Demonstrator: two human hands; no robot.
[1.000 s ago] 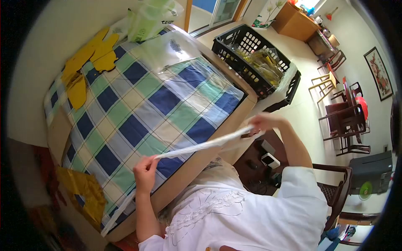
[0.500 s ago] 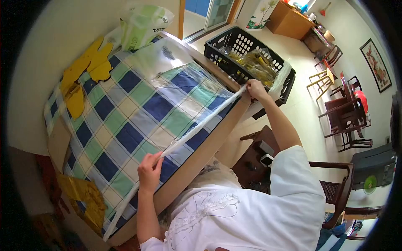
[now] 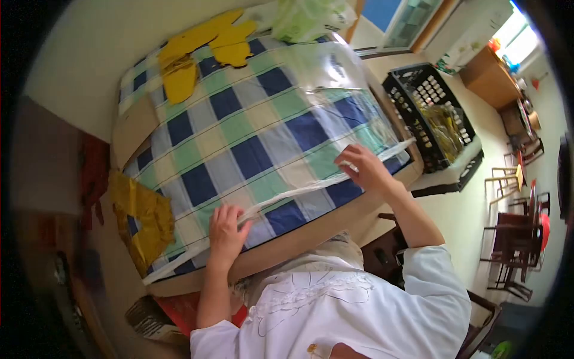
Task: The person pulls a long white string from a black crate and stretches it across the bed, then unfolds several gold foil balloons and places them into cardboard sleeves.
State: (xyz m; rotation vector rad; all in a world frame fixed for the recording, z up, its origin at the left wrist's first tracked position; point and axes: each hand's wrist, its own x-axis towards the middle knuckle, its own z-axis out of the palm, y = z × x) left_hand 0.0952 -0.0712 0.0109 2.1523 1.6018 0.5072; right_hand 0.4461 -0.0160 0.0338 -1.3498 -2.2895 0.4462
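Note:
A checked cloth [image 3: 254,157] in blue, green and cream covers the tabletop. Along its near side runs a bunched white strip, the gathered edge of a clear plastic sheet [image 3: 293,192]. My left hand [image 3: 226,232] rests at this strip, palm down and fingers apart, holding nothing. Farther right, my right hand [image 3: 366,169] is over the strip with its fingers loosely curved and spread, also holding nothing. The strip's right end lies near the table corner, its left end at the near left corner.
Yellow cut pieces [image 3: 230,45], a cardboard piece [image 3: 139,125] and crumpled gold-coloured film [image 3: 140,222] lie around the cloth's edges. A green-and-white plastic bag [image 3: 308,21] stands at the back. A black crate [image 3: 418,113] holding yellowish packets is beyond the right edge.
Both hands have let go of the white plastic edge, which now lies along the cloth. My right hand has come inward from the table corner. The view has turned left.

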